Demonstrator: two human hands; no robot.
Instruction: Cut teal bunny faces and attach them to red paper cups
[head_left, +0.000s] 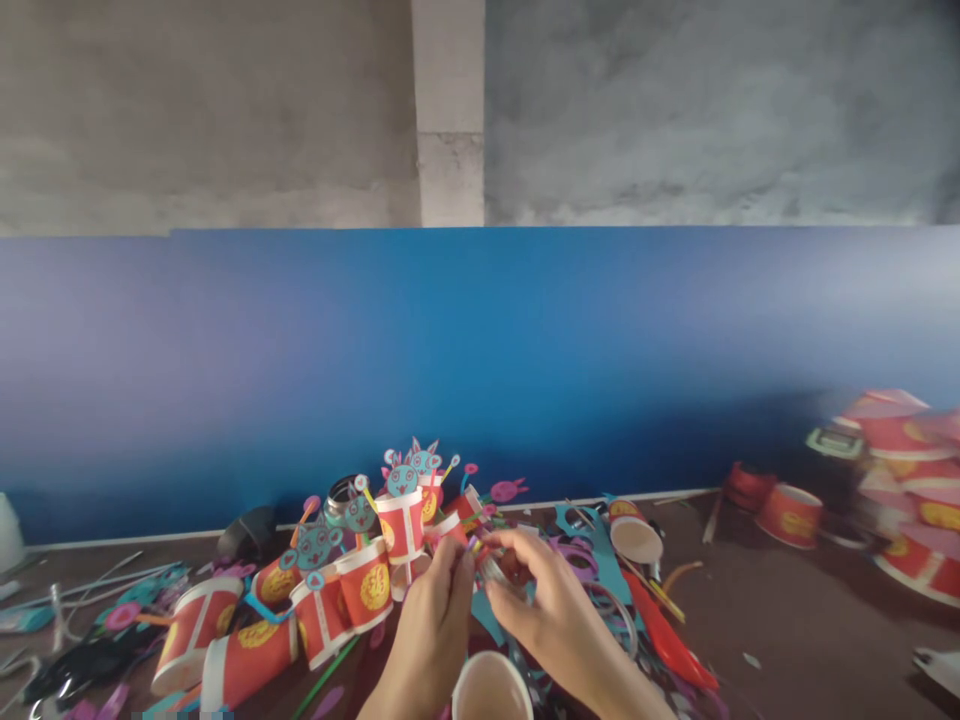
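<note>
My left hand [436, 612] is closed, thumb and fingers pressed together; a small colourful bit shows at its fingertips. My right hand [555, 605] curls beside it, thumb and forefinger bent around a pale, shiny, blurred thing [493, 570] whose kind I cannot make out. The two hands almost meet at the fingertips. Just below them stands a paper cup [491, 685], its open mouth up. Beyond my left hand is a red-and-white paper cup [401, 527] with a blue cat-like cutout face [402, 477] and straw arms.
More decorated red cups [364, 585] crowd the left, some lying down. Paper scraps, a red plastic piece [667, 625] and a tipped cup [636, 538] lie to the right. Stacked cups [919, 490] stand far right. A blue panel [480, 360] rises behind the table.
</note>
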